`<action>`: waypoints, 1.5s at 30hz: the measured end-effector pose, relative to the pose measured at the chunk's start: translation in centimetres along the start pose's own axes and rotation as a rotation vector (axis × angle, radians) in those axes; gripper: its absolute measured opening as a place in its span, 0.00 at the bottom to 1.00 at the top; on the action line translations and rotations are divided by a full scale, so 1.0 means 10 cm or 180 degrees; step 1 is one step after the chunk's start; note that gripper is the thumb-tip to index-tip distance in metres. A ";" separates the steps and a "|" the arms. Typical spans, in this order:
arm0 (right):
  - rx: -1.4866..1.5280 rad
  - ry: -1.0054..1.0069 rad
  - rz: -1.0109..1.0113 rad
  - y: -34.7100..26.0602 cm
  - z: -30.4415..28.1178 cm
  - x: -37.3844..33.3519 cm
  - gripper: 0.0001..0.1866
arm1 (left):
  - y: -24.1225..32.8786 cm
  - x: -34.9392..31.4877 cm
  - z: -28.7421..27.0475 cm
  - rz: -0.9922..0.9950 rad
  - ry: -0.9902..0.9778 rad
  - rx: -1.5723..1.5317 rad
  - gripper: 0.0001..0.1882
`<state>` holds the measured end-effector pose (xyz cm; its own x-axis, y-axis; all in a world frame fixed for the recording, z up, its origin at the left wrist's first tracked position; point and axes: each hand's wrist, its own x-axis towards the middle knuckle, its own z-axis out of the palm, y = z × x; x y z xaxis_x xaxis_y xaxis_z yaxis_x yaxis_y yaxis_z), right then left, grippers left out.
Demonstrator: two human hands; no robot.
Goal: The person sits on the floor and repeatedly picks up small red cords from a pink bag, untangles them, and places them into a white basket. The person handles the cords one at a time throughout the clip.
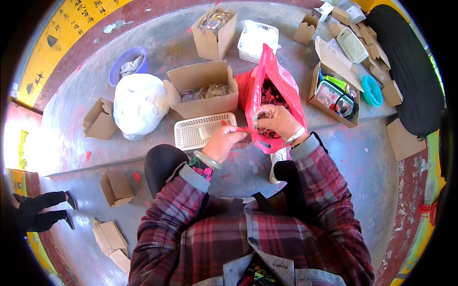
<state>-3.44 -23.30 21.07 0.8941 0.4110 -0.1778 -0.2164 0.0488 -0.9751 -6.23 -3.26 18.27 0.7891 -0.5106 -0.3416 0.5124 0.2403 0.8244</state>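
Observation:
My left hand (228, 142) is closed, fingers pinched on a thin red strip (244, 129); whether it is part of the bag beside it I cannot tell. Over the mouth of an upright pink-red plastic bag (291, 86), my right hand (281, 123) is closed on a pale, clear ring-shaped piece (262, 113). Many small dark and red loops (271, 95) lie inside the bag. Just beyond my left hand sits a white perforated basket (183, 134) with a pale block (208, 131) in it.
An open carton (202, 107) of clear packets stands behind the basket, beside a stuffed white bag (139, 106). Right of the pink-red bag is a carton (312, 93) of mixed things and a turquoise basin (372, 90). Another person's legs (47, 209) show at far left.

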 end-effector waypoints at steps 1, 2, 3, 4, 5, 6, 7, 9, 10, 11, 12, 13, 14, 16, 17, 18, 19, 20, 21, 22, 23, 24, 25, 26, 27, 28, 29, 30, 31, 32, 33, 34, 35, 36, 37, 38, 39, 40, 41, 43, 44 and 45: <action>-0.0041 0.0115 -0.0107 -0.02 0.01 -0.01 0.07 | 0.00 0.01 -0.02 -0.0039 0.0080 -0.0001 0.11; -0.0084 0.0229 -0.0214 -0.06 0.01 -0.02 0.07 | -0.01 0.02 -0.03 -0.0079 0.0161 -0.0002 0.11; -0.0127 0.0325 -0.0323 -0.13 0.05 -0.03 0.07 | -0.02 0.02 -0.06 -0.0070 0.0247 0.0146 0.12; -0.0088 0.0320 -0.0428 -0.16 0.12 -0.05 0.06 | -0.04 0.04 -0.09 -0.0063 0.0332 0.0294 0.12; -0.0313 0.0338 -0.0494 -0.16 0.17 -0.05 0.06 | -0.07 0.06 -0.12 -0.0058 0.0419 0.0442 0.12; -0.0540 0.0365 -0.0564 -0.15 0.22 -0.06 0.06 | -0.10 0.08 -0.14 -0.0070 0.0479 0.0660 0.11; -0.0765 0.0391 -0.0635 -0.13 0.26 -0.07 0.06 | -0.12 0.11 -0.15 -0.0083 0.0539 0.0879 0.11; -0.1254 0.0430 -0.0804 -0.08 0.32 -0.07 0.07 | -0.15 0.12 -0.13 -0.0086 0.0584 0.1127 0.09; -0.1359 0.0380 -0.0846 -0.05 0.34 -0.07 0.07 | -0.13 0.11 -0.09 -0.0075 0.0569 0.1156 0.08; -0.1462 0.0330 -0.0888 -0.02 0.35 -0.07 0.08 | -0.13 0.10 -0.07 -0.0064 0.0553 0.1185 0.08; -0.1874 0.0279 -0.1062 -0.01 0.35 -0.04 0.08 | -0.16 0.13 -0.11 -0.0019 0.0514 0.1320 0.07; -0.2133 0.0266 -0.1132 -0.02 0.35 -0.04 0.08 | -0.20 0.17 -0.16 0.0025 0.0474 0.1454 0.06; -0.2391 0.0254 -0.1203 -0.04 0.36 -0.04 0.07 | -0.24 0.18 -0.19 0.0069 0.0433 0.1589 0.05; -0.2750 0.0278 -0.1376 -0.04 0.32 -0.04 0.07 | -0.16 0.14 -0.09 0.0018 0.0465 0.1220 0.05; -0.2848 0.0300 -0.1484 -0.01 0.30 -0.04 0.06 | -0.14 0.12 -0.05 -0.0009 0.0479 0.1036 0.05; -0.2946 0.0315 -0.1602 0.01 0.29 -0.02 0.06 | -0.14 0.12 -0.05 0.0000 0.0462 0.0991 0.05; -0.3001 0.0306 -0.1605 0.03 0.28 -0.01 0.06 | -0.14 0.12 -0.05 0.0007 0.0443 0.0945 0.05; -0.3057 0.0298 -0.1607 0.06 0.26 0.00 0.06 | -0.15 0.11 -0.05 0.0015 0.0422 0.0900 0.06; -0.3110 0.0285 -0.1611 0.08 0.25 0.01 0.06 | -0.16 0.12 -0.06 0.0023 0.0428 0.0966 0.06; -0.3158 0.0246 -0.1620 0.07 0.25 0.01 0.06 | -0.17 0.12 -0.07 0.0032 0.0432 0.1031 0.07; -0.3206 0.0208 -0.1630 0.07 0.25 0.00 0.06 | -0.19 0.13 -0.09 0.0041 0.0436 0.1096 0.07; -0.3253 0.0169 -0.1638 0.07 0.24 0.00 0.05 | -0.21 0.14 -0.10 0.0102 0.0452 0.1321 0.07; -0.3334 0.0128 -0.1616 0.08 0.22 0.01 0.05 | -0.22 0.15 -0.11 0.0164 0.0467 0.1546 0.08; -0.3414 0.0086 -0.1594 0.09 0.20 0.02 0.05 | -0.24 0.16 -0.12 0.0226 0.0482 0.1770 0.08; -0.3494 0.0045 -0.1569 0.10 0.19 0.03 0.05 | -0.24 0.16 -0.12 0.0248 0.0504 0.1893 0.08; -0.3432 0.0126 -0.1507 0.10 0.20 0.02 0.04 | -0.23 0.16 -0.12 0.0271 0.0526 0.2015 0.09; -0.3370 0.0206 -0.1446 0.08 0.22 0.02 0.04 | -0.23 0.16 -0.12 0.0293 0.0549 0.2138 0.09; -0.3312 0.0287 -0.1385 0.06 0.23 0.01 0.04 | -0.23 0.16 -0.12 0.0351 0.0535 0.2172 0.10; -0.3328 0.0290 -0.1322 0.04 0.24 0.00 0.04 | -0.23 0.16 -0.12 0.0408 0.0522 0.2207 0.10; -0.3344 0.0292 -0.1260 0.02 0.24 -0.01 0.04 | -0.23 0.16 -0.12 0.0465 0.0510 0.2241 0.10; -0.3357 0.0296 -0.1197 0.02 0.24 -0.01 0.04 | -0.20 0.15 -0.09 0.0447 0.0504 0.2259 0.11; -0.3409 0.0268 -0.1313 0.02 0.23 -0.02 0.03 | -0.17 0.13 -0.07 0.0429 0.0500 0.2277 0.11; -0.3459 0.0239 -0.1429 0.03 0.22 -0.02 0.03 | -0.16 0.12 -0.05 0.0411 0.0496 0.2295 0.11; -0.3510 0.0214 -0.1543 0.04 0.20 -0.02 0.02 | -0.16 0.12 -0.05 0.0433 0.0456 0.2281 0.11; -0.3540 0.0135 -0.1633 0.06 0.18 0.00 0.03 | -0.16 0.12 -0.05 0.0455 0.0415 0.2268 0.11; -0.3569 0.0056 -0.1722 0.08 0.15 0.02 0.03 | -0.16 0.12 -0.05 0.0476 0.0374 0.2255 0.11; -0.3596 -0.0031 -0.1818 0.09 0.14 0.04 0.04 | -0.16 0.11 -0.04 0.0455 0.0417 0.2125 0.11; -0.3504 -0.0035 -0.1781 0.10 0.14 0.04 0.04 | -0.15 0.10 -0.01 0.0434 0.0458 0.1995 0.11; -0.3413 -0.0039 -0.1744 0.10 0.14 0.04 0.04 | -0.15 0.09 0.00 0.0413 0.0499 0.1866 0.11; -0.3266 -0.0077 -0.1744 0.08 0.14 0.05 0.05 | -0.16 0.10 -0.04 0.0434 0.0394 0.2056 0.11; -0.3209 -0.0113 -0.1780 0.05 0.15 0.05 0.05 | -0.16 0.11 -0.06 0.0444 0.0340 0.2152 0.11; -0.3152 -0.0145 -0.1815 0.04 0.16 0.06 0.06 | -0.16 0.11 -0.05 0.0467 0.0339 0.2218 0.11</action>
<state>-3.65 -21.61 20.77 0.7436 0.5927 0.3093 0.6383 -0.4917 -0.5923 -5.99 -3.77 16.37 0.8802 -0.4216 -0.2180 0.0911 -0.3006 0.9494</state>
